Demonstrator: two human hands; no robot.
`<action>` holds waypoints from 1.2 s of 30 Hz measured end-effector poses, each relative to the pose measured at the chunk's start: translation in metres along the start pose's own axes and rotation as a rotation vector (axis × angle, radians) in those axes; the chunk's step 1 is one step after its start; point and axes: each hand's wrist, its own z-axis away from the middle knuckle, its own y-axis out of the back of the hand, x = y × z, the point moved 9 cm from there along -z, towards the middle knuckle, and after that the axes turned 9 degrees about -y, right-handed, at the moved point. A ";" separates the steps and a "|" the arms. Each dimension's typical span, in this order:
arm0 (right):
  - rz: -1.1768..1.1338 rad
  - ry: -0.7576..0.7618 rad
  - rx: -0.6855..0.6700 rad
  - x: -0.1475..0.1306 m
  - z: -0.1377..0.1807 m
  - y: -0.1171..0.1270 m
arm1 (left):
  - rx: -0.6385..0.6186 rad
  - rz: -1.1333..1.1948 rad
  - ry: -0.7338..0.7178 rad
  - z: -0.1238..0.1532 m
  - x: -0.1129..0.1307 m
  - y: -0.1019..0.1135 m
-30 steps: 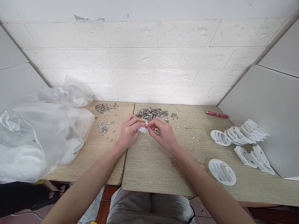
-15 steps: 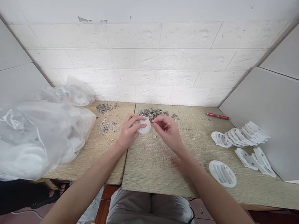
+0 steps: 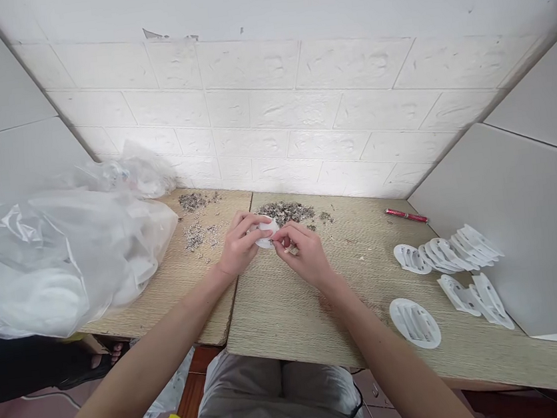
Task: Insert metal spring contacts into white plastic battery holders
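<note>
My left hand (image 3: 241, 243) grips a round white plastic battery cover (image 3: 266, 242) by its edge, thumb and fingers closed across it. Against its right side, my right hand (image 3: 303, 250) pinches with thumb and forefinger; whatever is between those fingertips is too small to make out. Just beyond the hands lies a pile of small metal pieces (image 3: 286, 211). Another round white piece (image 3: 415, 323) with slots and metal bits rests by my right forearm.
Several similar white pieces (image 3: 448, 253) lean in a row at the right, and more (image 3: 476, 300) lie nearer me. A red pen (image 3: 406, 215) lies by the right partition. Small metal parts (image 3: 194, 235) are scattered at left, beside a large clear plastic bag (image 3: 67, 253). A person's foot shows below left.
My right hand has moved left and slightly down, from beside the white disc onto its lower right edge. My left hand keeps hold of the disc.
</note>
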 end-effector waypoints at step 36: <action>0.021 -0.342 0.004 0.045 -0.004 0.006 | -0.342 0.965 1.150 0.062 -0.033 -0.077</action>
